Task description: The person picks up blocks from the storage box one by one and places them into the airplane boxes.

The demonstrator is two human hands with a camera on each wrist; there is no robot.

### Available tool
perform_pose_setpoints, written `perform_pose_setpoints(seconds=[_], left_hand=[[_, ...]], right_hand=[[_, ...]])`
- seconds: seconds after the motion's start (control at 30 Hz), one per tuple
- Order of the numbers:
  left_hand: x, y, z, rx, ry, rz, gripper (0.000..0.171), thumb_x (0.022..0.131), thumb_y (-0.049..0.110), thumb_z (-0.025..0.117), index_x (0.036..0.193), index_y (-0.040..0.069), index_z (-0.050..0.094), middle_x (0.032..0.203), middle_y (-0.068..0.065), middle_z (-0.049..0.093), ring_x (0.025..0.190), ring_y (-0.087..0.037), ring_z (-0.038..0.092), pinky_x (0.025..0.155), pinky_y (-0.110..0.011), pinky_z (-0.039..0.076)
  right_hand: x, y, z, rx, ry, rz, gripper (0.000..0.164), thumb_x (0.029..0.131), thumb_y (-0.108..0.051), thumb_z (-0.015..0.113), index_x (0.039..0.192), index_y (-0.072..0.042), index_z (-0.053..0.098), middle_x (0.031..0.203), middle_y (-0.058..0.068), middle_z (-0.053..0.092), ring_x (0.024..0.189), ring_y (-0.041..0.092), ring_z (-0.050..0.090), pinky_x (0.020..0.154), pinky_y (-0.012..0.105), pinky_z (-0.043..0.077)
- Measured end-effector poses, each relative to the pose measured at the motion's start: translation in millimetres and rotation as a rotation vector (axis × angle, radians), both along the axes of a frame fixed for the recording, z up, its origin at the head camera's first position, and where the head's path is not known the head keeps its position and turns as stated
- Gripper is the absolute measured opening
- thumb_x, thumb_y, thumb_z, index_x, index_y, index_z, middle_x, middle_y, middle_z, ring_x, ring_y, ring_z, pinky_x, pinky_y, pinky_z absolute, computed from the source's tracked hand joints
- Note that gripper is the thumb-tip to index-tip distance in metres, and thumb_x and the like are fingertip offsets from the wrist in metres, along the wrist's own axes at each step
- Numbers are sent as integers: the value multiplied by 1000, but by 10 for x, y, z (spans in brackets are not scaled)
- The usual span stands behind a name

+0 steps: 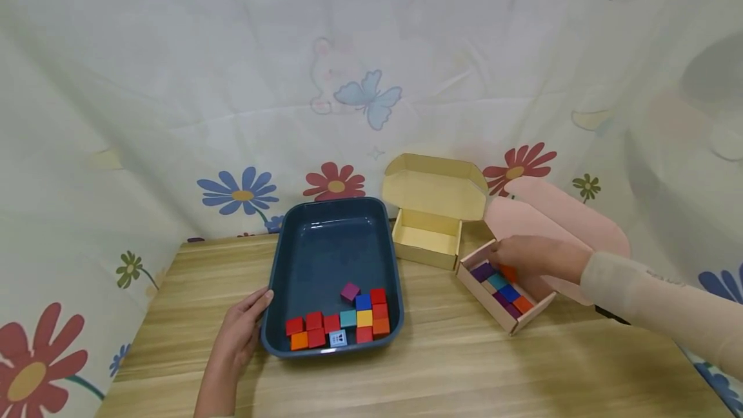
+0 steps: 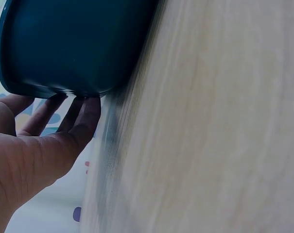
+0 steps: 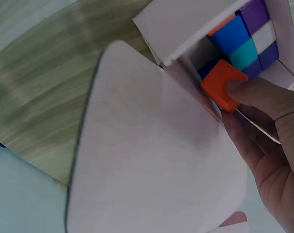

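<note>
At the left edge of the blue tray (image 1: 336, 208) my left hand (image 1: 237, 328) holds the side, thumb at the rim. In the left wrist view its bent fingers (image 2: 91, 114) touch the tray's outer wall. My right hand (image 1: 531, 255) reaches over the pink box (image 1: 484, 305), pinching an orange cube (image 3: 223, 83) between thumb and fingers by the inner wall. Purple, teal, pale and orange cubes lie in that box around a blue cube (image 1: 509, 293). Several cubes line the tray's near end, mostly red; a purple cube (image 1: 350, 291) lies tilted behind them.
An open yellow box (image 1: 426, 255) stands between the tray and the pink box, its lid raised. The pink lid (image 1: 557, 224) leans open behind my right wrist. A floral cloth (image 1: 278, 115) hangs behind the wooden table (image 1: 395, 382).
</note>
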State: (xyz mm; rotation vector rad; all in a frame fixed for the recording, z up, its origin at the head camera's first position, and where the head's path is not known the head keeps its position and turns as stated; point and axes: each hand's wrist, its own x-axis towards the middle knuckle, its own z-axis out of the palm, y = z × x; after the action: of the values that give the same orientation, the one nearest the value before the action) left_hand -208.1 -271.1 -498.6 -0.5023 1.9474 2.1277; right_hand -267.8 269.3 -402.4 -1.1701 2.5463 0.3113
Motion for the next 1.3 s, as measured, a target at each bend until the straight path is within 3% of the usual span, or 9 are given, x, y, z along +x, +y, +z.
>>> perform_pose_setpoints(seconds=[0.1,0.23,0.57,0.7,0.83,0.97,1.1,1.3], left_hand=[[2,1,-3,0,0,-3,63,92,35,62,142,5,40,142,-14,41,111,-9,54,91,-26,49],[2,0,-5,7,4,2,64,91,35,63,142,5,41,142,-14,41,110,-9,55,91,-26,49],[7,0,-1,-3,-2,11,64,90,35,64,142,5,41,142,-13,41,106,-6,56,89,-25,50],[7,-5,4,-7,-2,6,64,90,36,64,142,5,41,143,-13,40,107,-5,56,89,-25,50],[10,-4,11,0,1,-4,66,90,37,64,143,5,39,144,-13,39,106,-5,56,90,-25,49],[18,0,13,3,2,-9,68,89,37,64,143,5,38,145,-12,38,106,-4,56,90,-26,50],[19,10,17,5,4,-12,67,90,36,64,143,5,38,145,-12,38,107,-6,57,90,-28,50],[16,4,29,1,0,-4,65,90,36,64,142,5,40,144,-14,39,104,-6,58,89,-27,50]], right_hand=[[-6,24,-69,2,49,59,20,76,-8,79,93,-11,68,84,1,66,75,14,62,73,28,56],[10,39,-126,-10,103,109,20,77,-6,77,94,-9,67,83,3,63,73,14,59,71,26,55],[157,103,-245,13,159,42,56,70,-14,83,118,-4,58,102,7,55,91,17,53,84,34,53],[173,103,-268,-6,145,7,58,69,-15,84,120,-5,57,105,9,55,93,19,52,87,37,52],[169,100,-262,-6,156,24,57,69,-14,84,119,-7,58,106,9,56,94,19,54,87,37,52],[160,60,-188,-33,195,22,56,73,-11,81,124,-12,57,105,8,60,94,21,58,82,37,54],[158,-4,-130,-96,263,-23,48,82,-19,74,127,-14,57,109,8,61,94,23,58,77,37,55],[161,-67,-123,-218,300,4,59,91,-35,62,138,-3,46,137,17,48,125,35,45,101,47,41]])
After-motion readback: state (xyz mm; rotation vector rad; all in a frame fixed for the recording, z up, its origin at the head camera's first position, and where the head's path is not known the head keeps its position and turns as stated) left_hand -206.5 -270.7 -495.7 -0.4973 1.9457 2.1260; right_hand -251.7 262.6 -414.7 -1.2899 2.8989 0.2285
